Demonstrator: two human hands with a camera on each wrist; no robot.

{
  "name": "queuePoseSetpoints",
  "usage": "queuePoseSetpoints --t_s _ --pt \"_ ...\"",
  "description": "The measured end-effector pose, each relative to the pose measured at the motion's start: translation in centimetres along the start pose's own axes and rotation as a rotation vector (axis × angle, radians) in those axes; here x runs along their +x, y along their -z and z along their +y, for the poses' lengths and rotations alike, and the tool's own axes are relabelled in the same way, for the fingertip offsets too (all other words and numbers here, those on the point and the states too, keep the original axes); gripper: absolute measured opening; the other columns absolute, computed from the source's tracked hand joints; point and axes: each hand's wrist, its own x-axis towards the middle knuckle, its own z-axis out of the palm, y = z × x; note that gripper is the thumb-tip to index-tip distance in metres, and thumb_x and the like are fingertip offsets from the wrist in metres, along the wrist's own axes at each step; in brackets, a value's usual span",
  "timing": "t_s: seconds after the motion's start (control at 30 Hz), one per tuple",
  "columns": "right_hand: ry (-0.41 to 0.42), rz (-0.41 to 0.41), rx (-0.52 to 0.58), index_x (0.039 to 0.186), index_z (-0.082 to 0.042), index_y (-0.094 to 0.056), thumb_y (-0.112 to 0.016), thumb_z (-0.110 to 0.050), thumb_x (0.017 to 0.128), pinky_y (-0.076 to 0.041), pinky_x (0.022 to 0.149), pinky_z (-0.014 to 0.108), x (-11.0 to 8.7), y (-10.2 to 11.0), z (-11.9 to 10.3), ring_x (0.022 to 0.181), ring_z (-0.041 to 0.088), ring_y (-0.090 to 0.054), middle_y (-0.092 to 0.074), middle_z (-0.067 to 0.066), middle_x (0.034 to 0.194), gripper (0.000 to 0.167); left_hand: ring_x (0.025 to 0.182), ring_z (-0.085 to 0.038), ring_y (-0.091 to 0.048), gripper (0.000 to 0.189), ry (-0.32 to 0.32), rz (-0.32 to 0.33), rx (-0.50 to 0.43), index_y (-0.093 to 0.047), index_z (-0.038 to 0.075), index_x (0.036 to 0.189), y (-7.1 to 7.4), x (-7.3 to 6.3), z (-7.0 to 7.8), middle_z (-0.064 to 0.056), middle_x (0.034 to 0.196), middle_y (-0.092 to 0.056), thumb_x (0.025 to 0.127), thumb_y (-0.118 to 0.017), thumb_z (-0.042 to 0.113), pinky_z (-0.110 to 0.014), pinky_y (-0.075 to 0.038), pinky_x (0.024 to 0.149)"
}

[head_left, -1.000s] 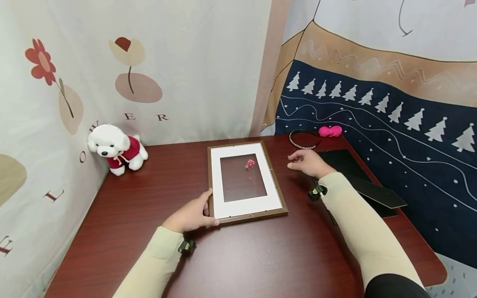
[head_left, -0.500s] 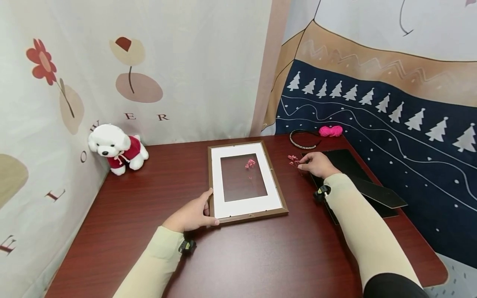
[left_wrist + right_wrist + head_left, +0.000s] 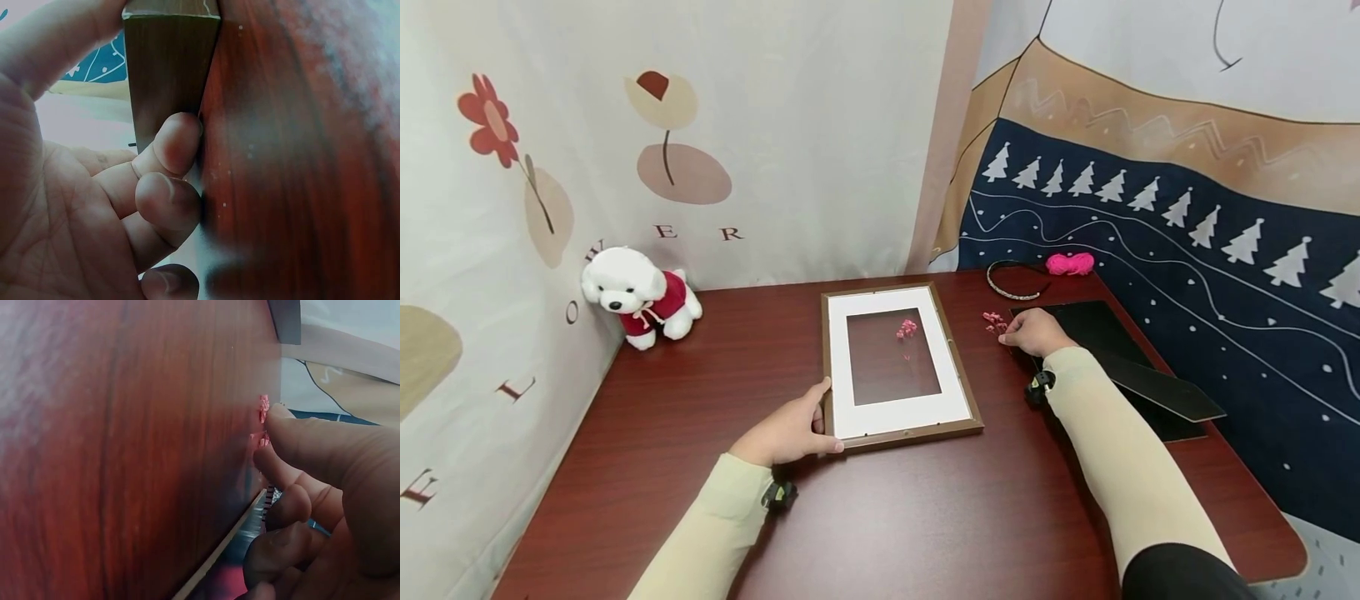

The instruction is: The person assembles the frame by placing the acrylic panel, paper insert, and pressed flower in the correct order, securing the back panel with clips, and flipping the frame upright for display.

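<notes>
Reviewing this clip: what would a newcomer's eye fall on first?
Probably the frame in the middle of the head view, gripped by the left hand, a pink sprig showing within it. Just right of it, the right hand pinches a second sprig. Then, perhaps, the white toy dog at the back left of the table.

Your picture frame [image 3: 913,434] has a brown rim and lies flat between your hands, its long sides running away from you; your left hand [image 3: 784,433] grips it at the near left corner. Inside the rim, a white mat [image 3: 895,419] surrounds a dark-looking rectangular opening. A pink flower cluster [image 3: 906,330] shows in that opening's upper right part, with a faint, thin stem toward you. Your right hand [image 3: 1037,333] pinches a pink sprig [image 3: 995,320], its small blossoms just beyond your fingertips, right of the frame.
</notes>
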Motion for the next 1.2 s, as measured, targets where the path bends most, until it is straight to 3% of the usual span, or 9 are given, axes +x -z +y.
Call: queuePoseSetpoints --t_s 0.37,0.63,0.8,0.93,1.07,1.2 --pt "-0.092 -0.062 -0.03 0.084 -0.002 -0.075 -0.075 -0.03 0.097 -0.046 0.069 0.037 1.2 -0.1 -0.7 0.077 0.026 -0.055 -0.063 0.007 0.072 0.031 0.074 -0.016 -0.056 0.118 -0.003 0.004 0.011 -0.018 0.0 0.167 0.0 0.0 0.0 -0.004 0.089 -0.06 0.081 -0.091 0.034 -0.034 -0.047 0.07" --pt "-0.07 -0.061 -0.109 0.076 -0.003 -0.071 -0.074 -0.029 0.095 -0.048 0.077 0.04 1.2 0.0 -1.5 0.079 0.028 -0.056 -0.061 0.009 0.076 0.032 0.074 -0.016 -0.056 0.117 -0.015 0.002 0.012 -0.018 -0.001 0.166 -0.1 0.0 0.0 -0.004 0.088 -0.06 0.081 -0.091 0.033 -0.034 -0.047 0.07" --pt "-0.079 -0.044 -0.121 0.094 0.006 -0.073 -0.074 -0.03 0.094 -0.052 0.087 0.046 1.2 -0.3 -1.5 0.085 0.03 -0.058 -0.066 0.015 0.088 0.036 0.074 -0.016 -0.056 0.118 -0.007 0.0 0.014 -0.018 0.0 0.167 -0.1 -0.1 0.1 -0.004 0.089 -0.06 0.081 -0.091 0.033 -0.033 -0.047 0.07" --pt "-0.143 -0.054 -0.083 0.113 0.012 -0.069 -0.074 -0.033 0.095 -0.052 0.084 0.045 0.9 -0.2 -1.7 0.09 0.032 -0.057 -0.066 0.019 0.099 0.049 0.074 -0.016 -0.055 0.118 -0.006 -0.003 0.009 -0.017 -0.001 0.167 0.0 -0.1 0.1 -0.004 0.089 -0.06 0.081 -0.091 0.034 -0.033 -0.046 0.069" --pt "-0.178 -0.074 -0.062 0.112 0.01 -0.07 -0.075 -0.036 0.093 -0.051 0.08 0.042 0.8 -0.2 -2.2 0.091 0.032 -0.057 -0.064 0.018 0.098 0.05 0.074 -0.017 -0.055 0.118 -0.007 -0.003 0.008 -0.017 -0.001 0.167 0.0 -0.1 0.1 -0.005 0.089 -0.059 0.081 -0.091 0.033 -0.033 -0.046 0.069" --pt "-0.146 -0.071 -0.099 0.11 0.011 -0.069 -0.076 -0.033 0.092 -0.053 0.089 0.047 1.1 -0.4 -2.1 0.092 0.033 -0.058 -0.066 0.02 0.102 0.048 0.075 -0.017 -0.055 0.118 -0.001 -0.001 0.01 -0.017 0.0 0.167 0.0 -0.1 0.1 -0.004 0.089 -0.06 0.081 -0.091 0.033 -0.033 -0.047 0.069"
